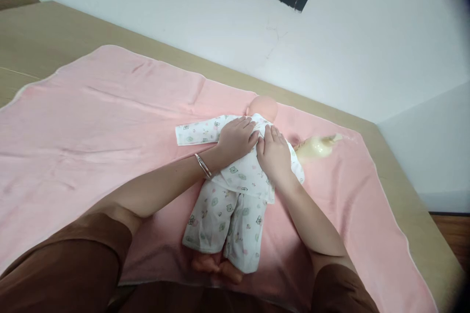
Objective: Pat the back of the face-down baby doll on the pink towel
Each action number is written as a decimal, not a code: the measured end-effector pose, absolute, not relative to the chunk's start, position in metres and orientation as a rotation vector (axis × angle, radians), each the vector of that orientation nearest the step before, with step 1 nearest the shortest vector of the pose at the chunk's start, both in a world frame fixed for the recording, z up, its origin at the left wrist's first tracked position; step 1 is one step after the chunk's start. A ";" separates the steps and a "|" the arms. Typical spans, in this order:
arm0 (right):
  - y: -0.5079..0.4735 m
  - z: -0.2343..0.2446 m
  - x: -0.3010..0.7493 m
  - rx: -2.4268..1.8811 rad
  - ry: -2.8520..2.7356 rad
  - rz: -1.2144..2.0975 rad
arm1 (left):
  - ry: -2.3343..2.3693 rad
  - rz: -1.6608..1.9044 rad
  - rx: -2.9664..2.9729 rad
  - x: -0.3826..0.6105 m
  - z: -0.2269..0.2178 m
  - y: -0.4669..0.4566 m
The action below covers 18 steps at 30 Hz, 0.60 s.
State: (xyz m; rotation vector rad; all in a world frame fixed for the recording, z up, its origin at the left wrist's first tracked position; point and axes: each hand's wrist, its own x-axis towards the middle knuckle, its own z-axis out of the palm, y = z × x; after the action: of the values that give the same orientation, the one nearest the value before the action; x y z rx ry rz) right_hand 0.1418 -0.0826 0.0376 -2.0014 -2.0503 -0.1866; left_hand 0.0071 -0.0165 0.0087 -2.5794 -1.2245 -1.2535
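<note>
A white wall (165, 19) rises behind the far edge of the desk (44, 34), whose wood shows as a bare strip along the far and right edges and more broadly toward the far left corner. A pink blanket (139, 93) covers most of it, one corner just short of the desk's far right corner; it probably serves as a soft, clean layer under what lies there.

The doll (246, 176) lies on that blanket, right of the middle, its bald head (265, 105) close to the far edge and its bare feet (205, 261) close to the near edge. No face shows, so it appears to lie on its front. Its printed trousers (213, 215) and shirt (242, 166) match; one sleeve (196, 132) reaches straight toward the left edge.

The left hand (238, 139) and right hand (276, 156) rest flat on the upper shirt, side by side, thumbs nearly meeting. Their fingers lie extended and close together, gripping nothing; the matched placing likely spreads light, even contact over the back.

Between doll and right edge lies a pale, glossy object (318, 146), perhaps a bottle, too blurred to tell. A thin bracelet (203, 165) circles the left wrist.
</note>
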 end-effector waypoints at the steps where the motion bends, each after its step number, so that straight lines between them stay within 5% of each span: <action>1: -0.085 0.038 0.139 -2.014 -2.051 -0.214 | -1.227 -1.259 -2.572 0.007 0.009 -0.017; 18: -0.069 0.027 0.157 -1.916 -1.989 0.074 | -1.397 -1.208 -2.780 0.010 0.003 -0.003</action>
State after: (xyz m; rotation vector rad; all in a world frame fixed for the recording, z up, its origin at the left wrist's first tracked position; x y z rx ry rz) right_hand 0.1575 -0.0692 0.0271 -1.9163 -1.9889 0.0741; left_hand 0.0098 -0.0031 0.0029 -2.7805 -1.3968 -1.2076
